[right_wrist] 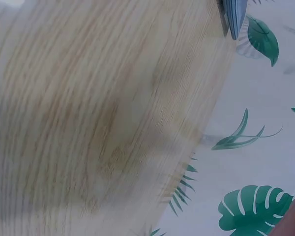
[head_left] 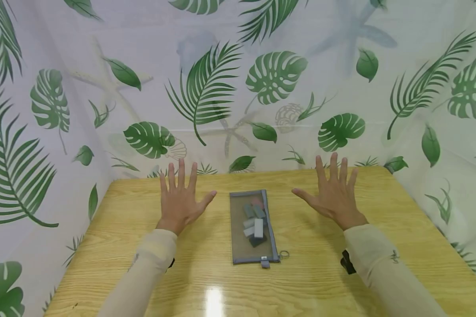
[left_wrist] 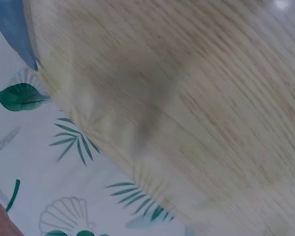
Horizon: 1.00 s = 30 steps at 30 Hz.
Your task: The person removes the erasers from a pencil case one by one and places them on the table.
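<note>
A mesh zipper pouch (head_left: 243, 248) with grey-blue edging lies flat on the table, a ring on its zipper pull at the near right corner. Several small rectangular blocks (head_left: 258, 228), white, grey and dark, plus something pinkish, show through the mesh. To the pouch's left, my left hand (head_left: 180, 202) is held over the table, fingers straight and spread, holding nothing. My right hand (head_left: 335, 198) mirrors it on the other side, also spread and free of any object. Each wrist view catches a corner of the pouch and just a sliver of its own hand.
The wood-grain table (head_left: 206, 281) reaches back to a white curtain (head_left: 150, 101) printed with green leaves, which also encloses the left and right sides. Dark straps (head_left: 347, 263) show at the cuffs of the light sleeves (head_left: 143, 268). Light glares off the table's near part.
</note>
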Motion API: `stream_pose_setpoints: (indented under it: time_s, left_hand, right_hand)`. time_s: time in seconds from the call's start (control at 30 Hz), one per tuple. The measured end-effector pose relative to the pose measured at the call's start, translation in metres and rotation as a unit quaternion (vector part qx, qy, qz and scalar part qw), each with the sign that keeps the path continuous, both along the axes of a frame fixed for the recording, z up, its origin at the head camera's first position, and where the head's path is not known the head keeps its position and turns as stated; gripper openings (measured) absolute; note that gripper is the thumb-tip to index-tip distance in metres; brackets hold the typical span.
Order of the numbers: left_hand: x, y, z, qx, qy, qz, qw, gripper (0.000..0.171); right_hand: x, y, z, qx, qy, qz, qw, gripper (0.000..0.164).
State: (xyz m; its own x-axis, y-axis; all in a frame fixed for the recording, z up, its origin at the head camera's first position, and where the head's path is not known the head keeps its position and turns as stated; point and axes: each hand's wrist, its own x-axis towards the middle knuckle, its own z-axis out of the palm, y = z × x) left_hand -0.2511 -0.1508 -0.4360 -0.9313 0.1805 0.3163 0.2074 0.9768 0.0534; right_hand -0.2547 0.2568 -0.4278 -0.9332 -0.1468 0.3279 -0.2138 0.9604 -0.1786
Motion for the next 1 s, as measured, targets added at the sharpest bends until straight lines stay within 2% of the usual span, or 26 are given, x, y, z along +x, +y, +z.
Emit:
stream_pose_setpoints:
  time_s: [0.2, 0.43, 0.57, 0.83, 1.0]
  left_hand:
    - [0.01, 0.017, -0.001, 0.008, -0.003, -0.035, 0.9993, 0.091]
    - [0.024, 0.037, -0.002, 0.039, -0.006, -0.086, 0.9955, 0.093]
    - [0.031, 0.049, -0.002, 0.048, -0.021, -0.116, 0.9919, 0.092]
    - [0.042, 0.07, -0.005, 0.017, -0.052, -0.145, 0.988, 0.087]
    - [0.05, 0.084, -0.009, 0.007, -0.044, -0.165, 0.9853, 0.08]
  right_hand:
    - [0.003, -0.006, 0.0, -0.019, -0.022, 0.003, 1.0, 0.115]
    - [0.011, -0.014, -0.002, -0.043, -0.007, 0.027, 0.999, 0.112]
    - [0.017, -0.017, -0.001, -0.055, -0.009, 0.039, 0.998, 0.109]
    - [0.026, -0.022, -0.006, -0.065, -0.039, 0.052, 0.996, 0.107]
    - [0.037, -0.025, -0.01, -0.063, -0.051, 0.06, 0.995, 0.101]
